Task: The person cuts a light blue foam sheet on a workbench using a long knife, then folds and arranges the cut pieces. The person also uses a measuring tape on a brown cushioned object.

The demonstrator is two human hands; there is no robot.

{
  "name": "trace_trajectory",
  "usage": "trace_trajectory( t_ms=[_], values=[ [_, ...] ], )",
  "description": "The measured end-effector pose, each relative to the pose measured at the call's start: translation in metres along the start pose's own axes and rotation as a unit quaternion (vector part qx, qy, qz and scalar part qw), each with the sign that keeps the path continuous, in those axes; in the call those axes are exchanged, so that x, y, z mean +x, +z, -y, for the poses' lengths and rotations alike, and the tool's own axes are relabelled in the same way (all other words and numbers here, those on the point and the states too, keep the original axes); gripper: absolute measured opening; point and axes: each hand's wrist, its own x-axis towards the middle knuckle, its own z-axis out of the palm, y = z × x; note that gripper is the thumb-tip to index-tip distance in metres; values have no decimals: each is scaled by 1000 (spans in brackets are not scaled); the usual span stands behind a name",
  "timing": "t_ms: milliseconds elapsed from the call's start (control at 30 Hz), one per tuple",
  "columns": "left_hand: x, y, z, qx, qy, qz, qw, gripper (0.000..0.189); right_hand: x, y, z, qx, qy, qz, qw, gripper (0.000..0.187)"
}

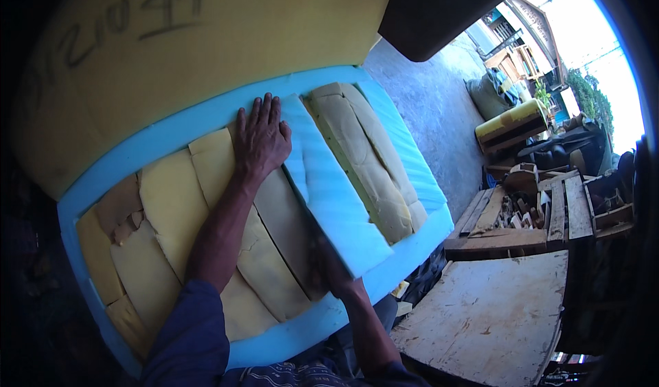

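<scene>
A foam cushion with a light-blue foam border [288,343] lies tilted before me. Inside the border, yellowish foam pieces [175,191] sit side by side, with a torn brownish patch at the left. My left hand [263,142] rests flat near the far border, fingers extended, beside the top of a light-blue foam strip [329,191]. My right hand [329,266] reaches beneath the strip's near end, its fingers in shadow and mostly hidden; whether they grip it cannot be told. To the strip's right lies a rounded, creased beige foam piece [365,155].
A large yellowish foam block [231,32] bearing handwriting stands behind the cushion. To the right are a worn wooden board [489,310], a wooden crate of scraps [525,212] and a stuffed sack [486,96]. A dark panel [443,11] hangs overhead at the upper right.
</scene>
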Motion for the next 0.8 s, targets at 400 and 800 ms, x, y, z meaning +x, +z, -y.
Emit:
trace_trajectory(
  t_ms=[400,800],
  values=[
    [1,4,0,3,-1,-20,1000,58,-7,-5,5,45,19,47,998,37],
    [3,2,0,-2,-20,-2,1000,58,11,-2,7,-55,-119,25,991,41]
  ],
)
